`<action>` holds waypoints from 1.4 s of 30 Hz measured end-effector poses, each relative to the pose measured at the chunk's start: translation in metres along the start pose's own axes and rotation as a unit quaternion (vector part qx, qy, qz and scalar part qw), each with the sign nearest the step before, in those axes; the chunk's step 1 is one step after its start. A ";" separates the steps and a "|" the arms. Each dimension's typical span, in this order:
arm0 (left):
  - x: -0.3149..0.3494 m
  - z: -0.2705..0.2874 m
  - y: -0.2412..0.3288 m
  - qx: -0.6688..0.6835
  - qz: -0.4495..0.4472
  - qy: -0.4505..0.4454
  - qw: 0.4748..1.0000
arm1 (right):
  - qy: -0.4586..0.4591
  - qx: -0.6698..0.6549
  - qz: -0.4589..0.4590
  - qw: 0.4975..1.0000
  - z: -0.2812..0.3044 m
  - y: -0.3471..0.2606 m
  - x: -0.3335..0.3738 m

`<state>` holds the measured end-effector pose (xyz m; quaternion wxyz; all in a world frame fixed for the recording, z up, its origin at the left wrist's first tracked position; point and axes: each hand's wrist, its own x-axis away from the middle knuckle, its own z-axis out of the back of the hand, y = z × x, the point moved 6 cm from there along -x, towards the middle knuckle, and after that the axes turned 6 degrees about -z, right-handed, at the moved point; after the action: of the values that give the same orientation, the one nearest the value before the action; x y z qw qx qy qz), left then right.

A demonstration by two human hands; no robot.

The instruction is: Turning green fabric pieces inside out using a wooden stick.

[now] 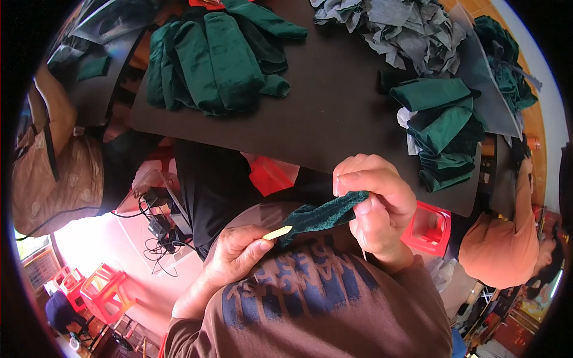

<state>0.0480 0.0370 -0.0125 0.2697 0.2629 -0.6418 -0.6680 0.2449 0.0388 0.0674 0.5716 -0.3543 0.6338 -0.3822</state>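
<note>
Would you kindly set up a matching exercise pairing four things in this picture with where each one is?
1. green fabric strip
2. pale pointed stick
3. grey cloth heap
4. red stool

a. far edge of the table
b. in the left hand
c. pinched by the right hand
d. under the table's right corner

Pairs: 1-c, 2-b, 3-a, 4-d
</note>
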 end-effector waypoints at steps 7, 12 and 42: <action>0.000 -0.005 0.003 0.021 -0.010 -0.003 1.000 | -0.025 -0.001 0.002 1.000 -0.009 -0.001 -0.002; 0.001 0.000 0.001 -0.002 -0.011 0.014 1.000 | -0.026 0.012 -0.013 1.000 -0.006 0.001 -0.001; 0.005 -0.004 -0.010 0.080 0.054 0.034 0.995 | 0.011 -0.074 -0.111 0.991 0.002 0.007 0.002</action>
<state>0.0469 0.0307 -0.0223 0.3055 0.2711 -0.6969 -0.5895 0.2467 0.0395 0.0604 0.4912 -0.4595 0.6230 -0.3993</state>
